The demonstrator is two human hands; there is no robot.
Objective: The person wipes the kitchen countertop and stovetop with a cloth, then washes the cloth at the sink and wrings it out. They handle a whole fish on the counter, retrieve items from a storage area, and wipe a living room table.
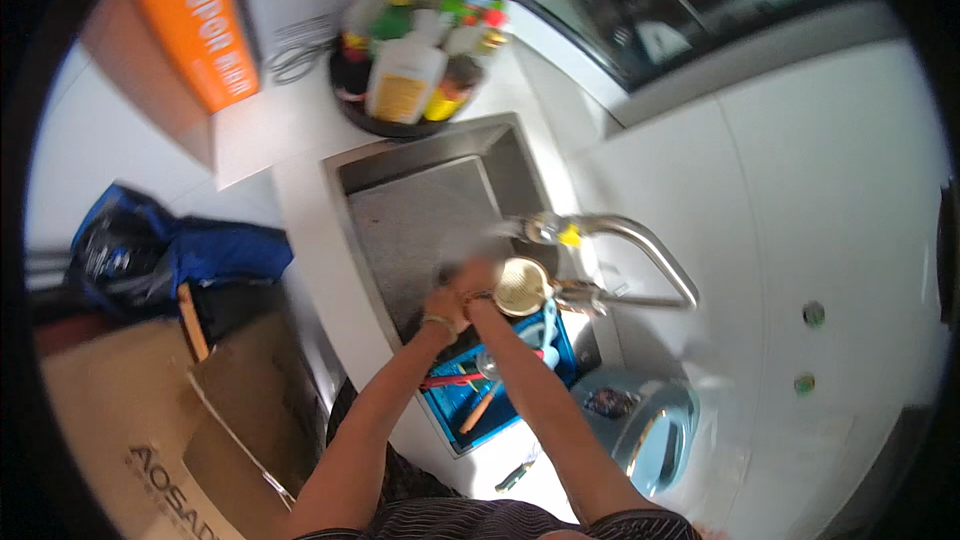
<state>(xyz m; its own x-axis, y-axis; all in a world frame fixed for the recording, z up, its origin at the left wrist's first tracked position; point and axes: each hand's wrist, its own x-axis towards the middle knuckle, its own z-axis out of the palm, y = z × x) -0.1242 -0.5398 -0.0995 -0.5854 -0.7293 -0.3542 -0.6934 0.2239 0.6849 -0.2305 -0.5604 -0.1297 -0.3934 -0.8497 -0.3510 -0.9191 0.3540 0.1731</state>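
Both my hands are together over the stainless steel sink, under the faucet. Bracelets show at both wrists. My left hand lies against my right hand, which is partly blurred. A small dark patch shows beside the fingers, too unclear to name. Whether either hand grips something cannot be made out. Right of my hands sits a round cream strainer. Below them, a blue plastic basket holds several utensils, among them a wooden-handled one and a light blue one.
A dark round tray with several bottles stands behind the sink. A knife lies on the white counter near my body. A light blue plastic container is at the right. Cardboard boxes and a blue bag are at the left.
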